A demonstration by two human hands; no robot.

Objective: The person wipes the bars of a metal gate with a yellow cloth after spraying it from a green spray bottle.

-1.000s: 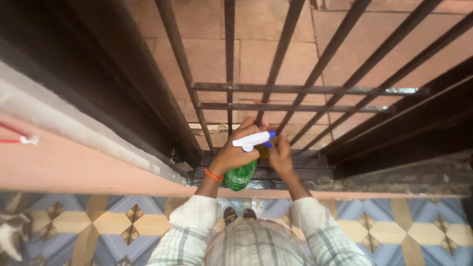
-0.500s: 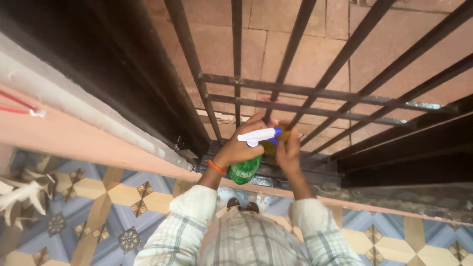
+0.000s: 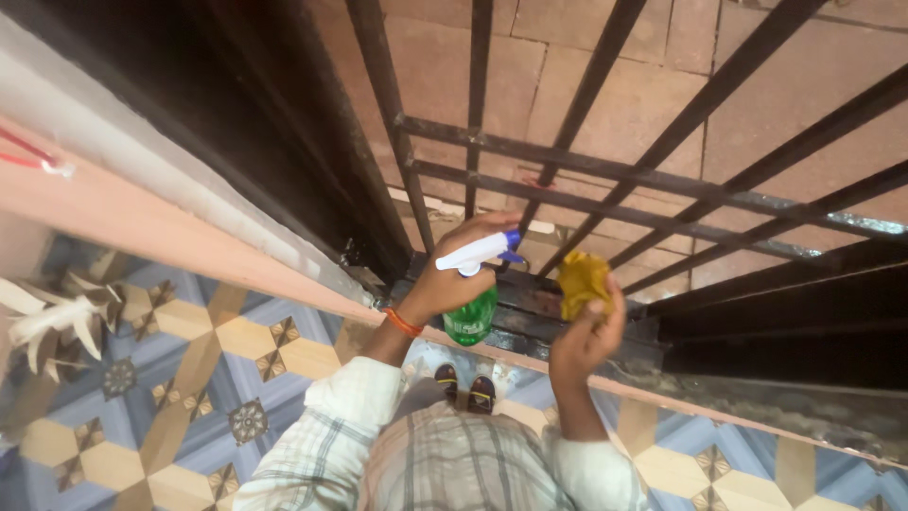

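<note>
My left hand grips a green spray bottle with a white and blue trigger head, held close to the dark metal bars of a gate. To its right, my right hand holds a crumpled yellow cloth, lifted a little back from the bars. An orange band sits on my left wrist. Both sleeves are pale plaid.
The gate's black frame base runs under the hands, with a stone step along it. Reddish paving lies beyond the bars. Patterned blue and yellow floor tiles are below, and my shoes stand there.
My right hand has pulled away from the bars, down and to the right, and the yellow cloth now shows in it. The view has tilted; the left hand keeps the bottle in place.
</note>
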